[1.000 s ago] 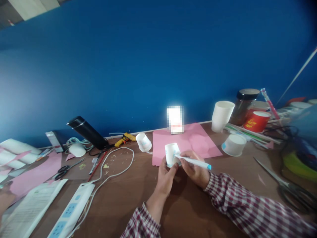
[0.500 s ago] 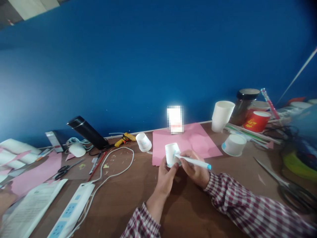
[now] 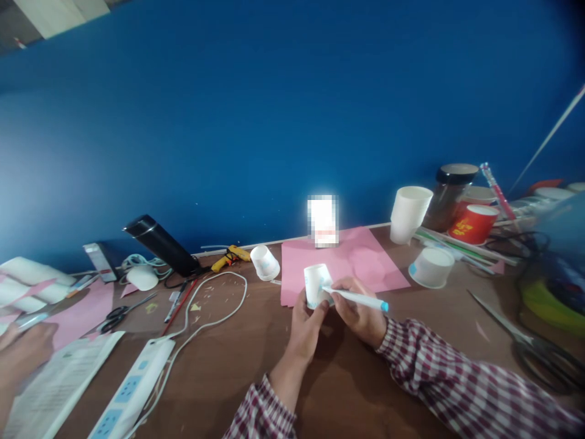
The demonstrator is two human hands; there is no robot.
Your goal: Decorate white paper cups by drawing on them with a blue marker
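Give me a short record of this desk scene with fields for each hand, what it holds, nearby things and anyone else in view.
left hand: left hand grips a small paper cup, held tilted above the table
right hand: right hand holds a white pen, tip against the cup
behind the cup: pink paper sheet
left of the hands: white cable, power strip, black scissors
right side: stacked white cups, red tub, large scissors
other person: a hand at the far left edge
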